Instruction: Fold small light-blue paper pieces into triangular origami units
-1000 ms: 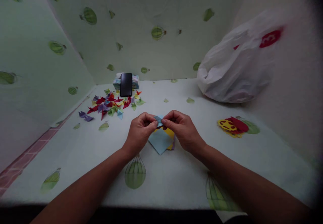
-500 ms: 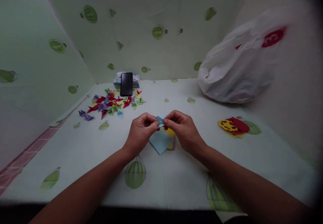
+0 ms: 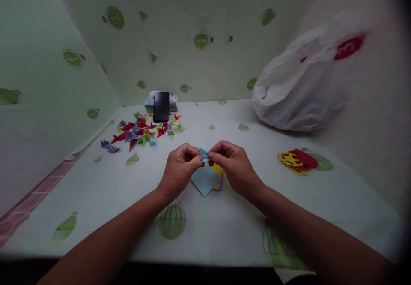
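Note:
A small folded piece of light blue origami paper (image 3: 204,153) is pinched between my two hands. My left hand (image 3: 182,166) grips its left end between thumb and forefinger. On the other end, my right hand (image 3: 231,163) closes in the same way. Fingers cover part of the folds. Just below lies a stack of square sheets, with a light blue sheet (image 3: 204,180) on top and a yellow sheet (image 3: 218,172) and a purple edge showing beneath it.
Many-coloured folded paper cranes (image 3: 141,131) lie heaped at the back left. A black phone (image 3: 161,106) leans on a tissue pack (image 3: 150,104). A white plastic bag (image 3: 295,92) stands at the back right, and red and yellow paper cut-outs (image 3: 298,160) lie at the right.
Both hands keep their pinch on the folded paper, with only tiny finger shifts. The whole view has moved very slightly; everything else lies as before.

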The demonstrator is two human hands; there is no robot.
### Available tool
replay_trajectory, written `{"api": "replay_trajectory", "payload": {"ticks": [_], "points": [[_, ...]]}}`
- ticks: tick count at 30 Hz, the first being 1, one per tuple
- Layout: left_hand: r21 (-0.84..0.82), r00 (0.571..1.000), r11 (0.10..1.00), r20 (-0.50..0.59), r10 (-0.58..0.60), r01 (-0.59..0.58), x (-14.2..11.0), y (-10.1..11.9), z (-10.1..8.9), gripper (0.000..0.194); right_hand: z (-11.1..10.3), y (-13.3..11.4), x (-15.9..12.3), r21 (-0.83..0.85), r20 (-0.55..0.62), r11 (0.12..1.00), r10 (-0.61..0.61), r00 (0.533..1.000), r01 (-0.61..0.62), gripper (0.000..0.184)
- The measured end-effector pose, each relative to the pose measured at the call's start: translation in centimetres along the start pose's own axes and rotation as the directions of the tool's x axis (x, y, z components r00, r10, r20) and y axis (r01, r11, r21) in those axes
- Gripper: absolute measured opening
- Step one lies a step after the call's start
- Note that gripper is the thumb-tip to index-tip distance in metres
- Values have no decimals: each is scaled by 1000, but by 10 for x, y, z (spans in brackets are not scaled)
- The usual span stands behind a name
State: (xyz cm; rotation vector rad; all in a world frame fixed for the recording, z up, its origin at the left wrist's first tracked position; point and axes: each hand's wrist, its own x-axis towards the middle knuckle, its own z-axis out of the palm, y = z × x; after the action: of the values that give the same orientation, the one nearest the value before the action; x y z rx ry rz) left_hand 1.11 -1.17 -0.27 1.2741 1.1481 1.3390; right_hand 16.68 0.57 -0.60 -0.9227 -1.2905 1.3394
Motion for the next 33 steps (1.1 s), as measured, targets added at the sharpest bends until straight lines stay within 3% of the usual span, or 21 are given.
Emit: {"api": "replay_trajectory", "payload": {"ticks": [16, 26, 33], "points": [[-36, 1000, 999, 7, -14, 15, 0, -2, -1, 20, -1, 1, 0, -127, -17, 990, -58, 998, 56, 21], [-154, 1000, 988, 6, -21, 22, 1, -3, 0, 29, -1, 5, 1, -38, -20, 999, -22, 1000, 21, 20], [-123, 999, 992, 42, 4, 1, 0, -3, -1, 30, -2, 7, 4, -52, -19, 999, -8, 1000, 7, 19]]}}
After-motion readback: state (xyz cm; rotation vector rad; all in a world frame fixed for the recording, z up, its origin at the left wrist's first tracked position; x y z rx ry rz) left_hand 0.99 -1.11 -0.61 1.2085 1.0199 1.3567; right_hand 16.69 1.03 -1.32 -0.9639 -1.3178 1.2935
